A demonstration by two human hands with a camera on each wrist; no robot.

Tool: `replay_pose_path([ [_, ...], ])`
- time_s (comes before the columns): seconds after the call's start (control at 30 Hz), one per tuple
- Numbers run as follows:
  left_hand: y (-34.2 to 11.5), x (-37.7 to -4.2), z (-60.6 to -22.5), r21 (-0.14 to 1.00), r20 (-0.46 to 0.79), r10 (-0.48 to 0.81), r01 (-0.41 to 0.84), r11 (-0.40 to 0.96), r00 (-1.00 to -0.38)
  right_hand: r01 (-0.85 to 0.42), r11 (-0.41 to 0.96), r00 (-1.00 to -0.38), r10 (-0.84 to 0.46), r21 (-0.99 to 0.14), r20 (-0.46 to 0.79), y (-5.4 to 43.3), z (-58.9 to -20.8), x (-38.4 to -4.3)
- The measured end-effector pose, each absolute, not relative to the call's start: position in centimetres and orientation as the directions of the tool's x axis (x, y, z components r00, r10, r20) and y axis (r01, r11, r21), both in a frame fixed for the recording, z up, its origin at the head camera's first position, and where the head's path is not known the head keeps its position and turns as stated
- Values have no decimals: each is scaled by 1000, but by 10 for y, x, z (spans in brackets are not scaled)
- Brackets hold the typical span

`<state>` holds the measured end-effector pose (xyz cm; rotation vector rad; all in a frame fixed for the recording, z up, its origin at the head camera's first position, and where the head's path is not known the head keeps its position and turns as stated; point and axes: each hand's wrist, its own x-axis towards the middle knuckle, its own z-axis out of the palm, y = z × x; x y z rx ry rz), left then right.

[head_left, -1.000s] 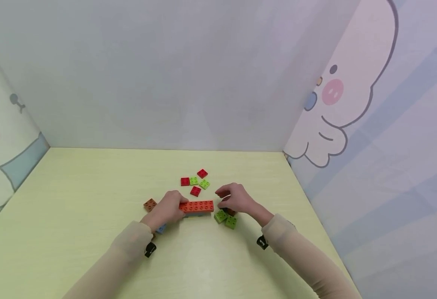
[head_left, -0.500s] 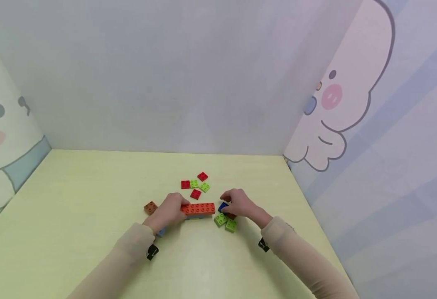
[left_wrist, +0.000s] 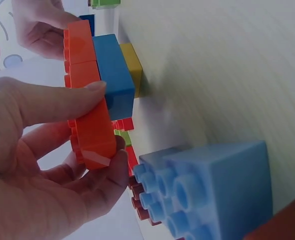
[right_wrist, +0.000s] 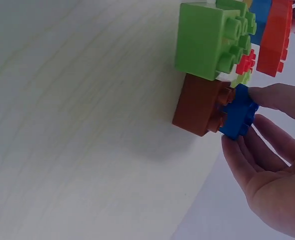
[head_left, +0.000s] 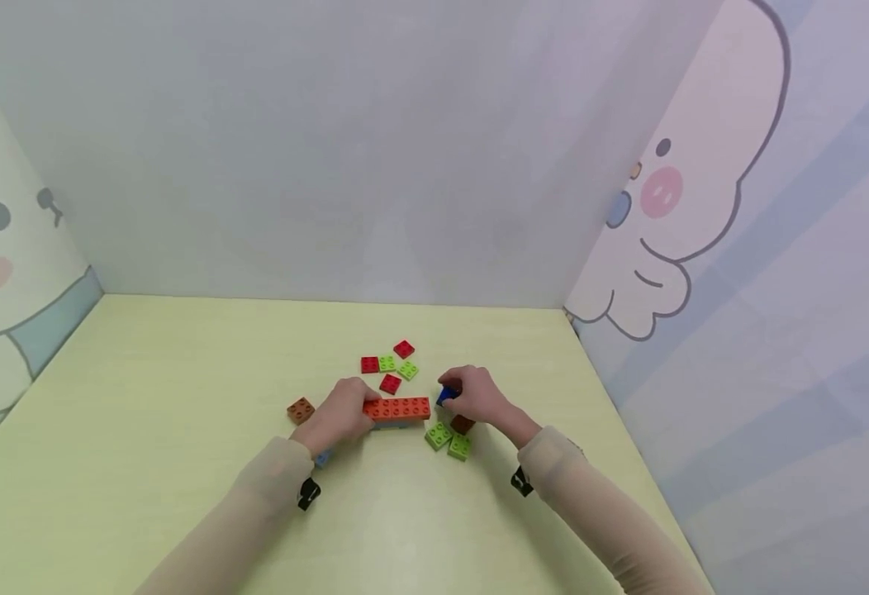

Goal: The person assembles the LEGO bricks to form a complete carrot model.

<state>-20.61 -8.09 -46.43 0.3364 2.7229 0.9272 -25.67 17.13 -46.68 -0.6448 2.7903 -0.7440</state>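
My left hand [head_left: 341, 411] grips an orange-red row of toy building bricks [head_left: 399, 408], thumb on one side and fingers on the other. In the left wrist view, a blue brick [left_wrist: 112, 75] sits under the row, with a yellow brick [left_wrist: 131, 67] below that. My right hand [head_left: 479, 395] pinches a small dark blue brick [right_wrist: 237, 112] between thumb and fingers. This brick overlaps the studs of a brown brick [right_wrist: 200, 105] in the right wrist view. Green bricks [head_left: 438, 435] stand just in front of the brown one.
Flat red [head_left: 390, 383] and lime bricks [head_left: 408, 369] lie behind the row. To the left are an orange-brown brick [head_left: 301, 410] and a light blue brick [left_wrist: 222, 185], close beside my left wrist. Walls enclose the table [head_left: 182, 372] at the back and sides.
My right hand has taken hold of the dark blue brick and moved it slightly away from me, uncovering more of the brown brick. The left hand keeps its grip on the row, nearly still.
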Motion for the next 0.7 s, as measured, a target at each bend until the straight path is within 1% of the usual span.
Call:
replay_pose_path([
  [0.13, -81, -209, -463, 620, -155, 296, 141, 772, -942, -375, 719, -881, -473, -585, -16, 170, -457, -256],
  [0.33, -83, -211, -463, 611, -144, 307, 160, 776, -941, -425, 603, -813, -582, -675, -8, 159, -444, -249],
  [0.5, -83, -209, -462, 611, -155, 303, 149, 777, -940, -477, 587, -765, -644, -654, -19, 150, -443, -245],
  [0.7, -81, -210, -462, 613, -135, 309, 166, 773, -941, -520, 581, -742, -670, -626, -6, 147, -444, -244],
])
